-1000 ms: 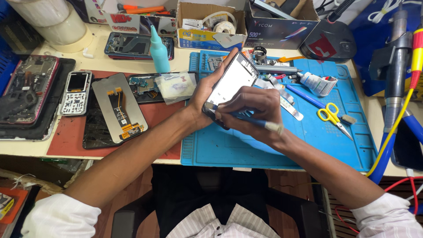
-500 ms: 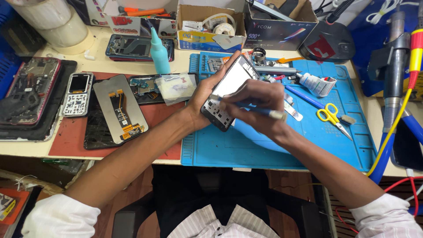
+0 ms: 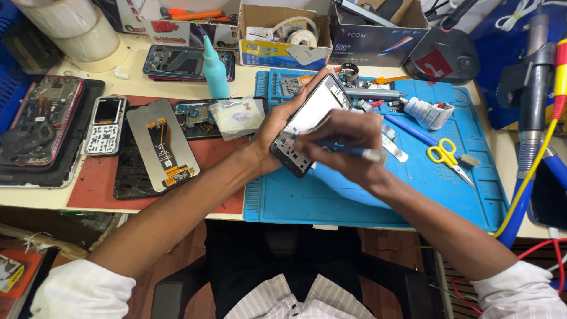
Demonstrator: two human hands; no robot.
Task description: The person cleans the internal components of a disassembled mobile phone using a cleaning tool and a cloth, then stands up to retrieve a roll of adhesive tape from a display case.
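Above the blue mat (image 3: 378,201) at the middle of the worktop (image 3: 248,82), the left hand (image 3: 276,127) wraps around the edge of an opened phone (image 3: 311,121), holding it tilted with its bare inside facing up. The right hand (image 3: 342,147) lies across the phone's lower half, its fingers pinched around a thin blue-handled tool (image 3: 354,151) whose tip points into the phone's bottom end. Just to the right on the mat lie yellow-handled scissors (image 3: 447,156), a white tube (image 3: 426,112) and several loose metal tools that are too small to tell apart. To the left of the hands, a small clear bag (image 3: 237,116) rests on a bare phone frame, and beside it a screen panel (image 3: 160,143) with an orange ribbon cable lies face down on a red mat (image 3: 88,195). Next to it stand a small keypad phone (image 3: 104,125) and a black tray (image 3: 35,177) holding an opened phone. Behind the mat, a teal squeeze bottle (image 3: 215,72) stands upright, and an open cardboard box (image 3: 283,56) holds a roll of tape and small packets. A second box (image 3: 378,44) to its right holds dark items that cannot be made out.
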